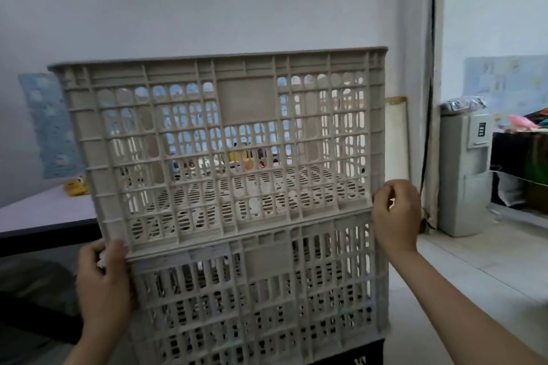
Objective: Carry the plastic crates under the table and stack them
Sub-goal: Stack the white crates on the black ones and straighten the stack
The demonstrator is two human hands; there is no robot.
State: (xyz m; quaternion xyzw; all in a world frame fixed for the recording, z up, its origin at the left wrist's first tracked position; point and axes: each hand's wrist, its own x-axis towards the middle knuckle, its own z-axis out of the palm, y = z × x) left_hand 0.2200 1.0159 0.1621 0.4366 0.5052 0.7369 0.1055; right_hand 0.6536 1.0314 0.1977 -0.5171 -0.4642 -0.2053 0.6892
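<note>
A beige slatted plastic crate (225,139) fills the middle of the head view, tilted slightly with its right side higher. It rests on a second beige crate (267,299), which stands on a dark crate (364,352) at the bottom edge. My left hand (103,284) grips the upper crate's lower left corner, thumb on its front face. At the lower right corner my right hand (396,213) is curled with its fingers against the crate's edge; whether they close on it is hard to tell.
A table (44,216) stands at the left, holding a yellow object (75,187). A white wall lies behind. At the right a doorway shows a grey appliance (462,175), a black cable (428,127) and a dark shelf (519,169). Pale floor runs along the right.
</note>
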